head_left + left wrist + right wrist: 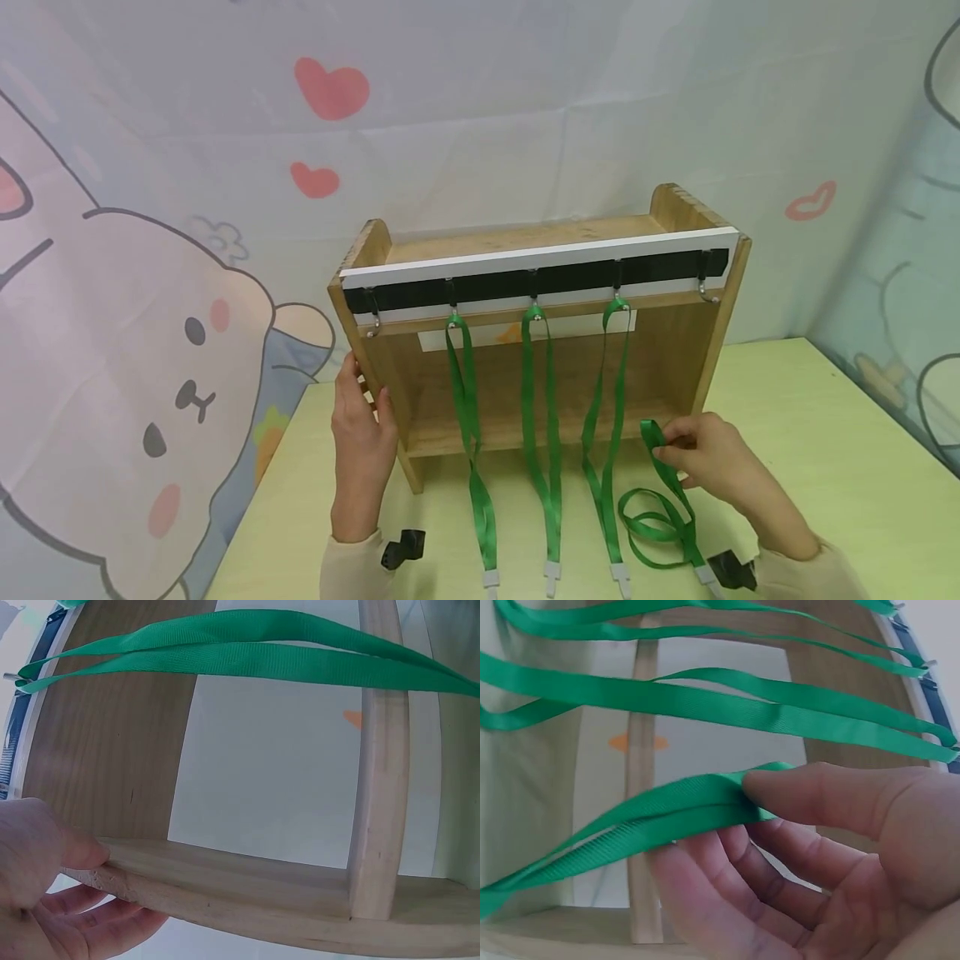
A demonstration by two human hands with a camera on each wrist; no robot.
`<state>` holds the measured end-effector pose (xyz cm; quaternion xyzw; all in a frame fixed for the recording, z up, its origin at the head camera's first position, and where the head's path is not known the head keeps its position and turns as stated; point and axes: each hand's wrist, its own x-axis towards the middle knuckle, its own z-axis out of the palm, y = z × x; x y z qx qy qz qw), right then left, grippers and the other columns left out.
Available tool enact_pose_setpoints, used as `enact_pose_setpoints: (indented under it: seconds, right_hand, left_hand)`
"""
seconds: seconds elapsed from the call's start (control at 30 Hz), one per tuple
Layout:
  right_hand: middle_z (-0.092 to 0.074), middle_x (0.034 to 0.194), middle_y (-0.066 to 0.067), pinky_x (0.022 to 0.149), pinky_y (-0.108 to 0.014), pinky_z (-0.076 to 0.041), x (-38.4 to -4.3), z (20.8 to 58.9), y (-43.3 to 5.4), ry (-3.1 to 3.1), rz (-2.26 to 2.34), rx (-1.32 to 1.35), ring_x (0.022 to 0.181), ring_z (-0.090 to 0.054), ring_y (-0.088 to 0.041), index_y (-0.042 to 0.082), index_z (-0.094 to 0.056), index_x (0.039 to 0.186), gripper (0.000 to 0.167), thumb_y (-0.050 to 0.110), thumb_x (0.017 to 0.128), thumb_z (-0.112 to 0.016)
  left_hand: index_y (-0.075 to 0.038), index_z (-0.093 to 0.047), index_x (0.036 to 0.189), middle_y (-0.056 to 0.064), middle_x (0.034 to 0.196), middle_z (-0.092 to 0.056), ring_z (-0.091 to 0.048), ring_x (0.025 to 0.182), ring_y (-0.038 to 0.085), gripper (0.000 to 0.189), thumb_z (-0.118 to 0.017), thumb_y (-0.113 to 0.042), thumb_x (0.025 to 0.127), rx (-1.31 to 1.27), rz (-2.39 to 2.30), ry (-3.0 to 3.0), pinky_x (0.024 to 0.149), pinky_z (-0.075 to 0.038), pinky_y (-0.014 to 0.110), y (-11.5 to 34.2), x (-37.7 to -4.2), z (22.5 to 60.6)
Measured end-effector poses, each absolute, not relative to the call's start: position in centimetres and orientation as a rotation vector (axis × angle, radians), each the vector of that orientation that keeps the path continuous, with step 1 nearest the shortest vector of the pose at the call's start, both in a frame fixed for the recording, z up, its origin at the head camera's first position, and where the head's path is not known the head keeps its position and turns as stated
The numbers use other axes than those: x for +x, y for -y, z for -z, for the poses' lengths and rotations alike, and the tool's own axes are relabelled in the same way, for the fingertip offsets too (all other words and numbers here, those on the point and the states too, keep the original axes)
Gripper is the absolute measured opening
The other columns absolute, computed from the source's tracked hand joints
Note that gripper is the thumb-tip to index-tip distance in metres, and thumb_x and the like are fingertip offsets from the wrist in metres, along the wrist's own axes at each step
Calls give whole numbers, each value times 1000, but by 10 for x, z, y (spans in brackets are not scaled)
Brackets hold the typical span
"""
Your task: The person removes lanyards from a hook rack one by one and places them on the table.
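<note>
White clip: the clip [705, 574] of the held strap lies on the bench [847, 500], at the near end; best left trailing freely, so that it does not tug on the lift.
Held lanyard: this green lanyard [670, 475] is in front of the rack's lower right, its top raised in the fingers and a loose coil lying on the bench; the coil probably wants lifting slowly to shake out without a knot.
Right hand: the right hand [716, 458] pinches the strap near its folded top, thumb over both halves in the right wrist view; parting them a little should make a gap that a hook can enter.
Left hand: the left hand [365, 425] grips the left side panel of the wooden rack [375, 375], thumb on the wood, fingers around the outer side; a steady hold here should stop the rack shifting.
Hung lanyards: three green straps [529, 400] hang from the middle hooks; an approach from the right would avoid brushing the nearest one.
Bare hooks: the far-right hook [705, 289] and the far-left hook [372, 317] carry nothing; the right one looks the handier, and seating the loop deep in its bend seems safest.
</note>
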<state>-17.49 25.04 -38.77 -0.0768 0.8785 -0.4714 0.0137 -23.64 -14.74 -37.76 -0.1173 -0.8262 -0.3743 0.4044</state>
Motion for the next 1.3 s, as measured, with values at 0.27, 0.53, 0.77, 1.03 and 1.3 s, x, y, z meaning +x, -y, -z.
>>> enact_pose_setpoints:
  seconds: [0.27,0.53,0.77,1.03,1.3]
  right_hand:
    - [-62,79,-6,54,-34,-59,-181,400,-250,-2759,1357,-245,67,-63,-20,-3,-68,89,3,-1,91,-66]
    - [-64,72,-6,48,-35,-55,-187,421,-247,-2759,1271,-243,59,-64,-22,0,-64,80,9,-3,88,-67]
    - [-51,55,-1,44,-32,-53,-197,446,-243,-2805,1175,-224,49,-54,-16,12,-49,62,34,-5,85,-68]
    - [-24,51,10,44,-19,-30,-204,461,-238,-2850,1102,-243,43,-29,-7,19,-34,56,49,-9,81,-66]
    - [-49,54,3,45,-24,-41,-203,459,-238,-2875,1035,-208,45,-44,-11,7,-62,62,26,-6,83,-67]
  left_hand:
    - [6,-33,147,30,127,-51,-60,111,44,60,-60,13,94,-303,953,2084,75,-60,53,147,-236,377]
    - [7,-34,146,31,127,-52,-60,110,44,59,-60,13,93,-318,952,2072,73,-60,54,147,-234,379]
    - [7,-35,146,30,127,-52,-59,113,43,58,-60,13,94,-312,954,2067,74,-60,53,146,-236,378]
    - [7,-35,146,31,127,-52,-59,114,44,59,-59,15,93,-311,956,2065,74,-59,55,147,-238,378]
    - [7,-35,146,30,125,-53,-60,112,43,59,-60,17,92,-299,943,2064,73,-59,54,146,-238,379]
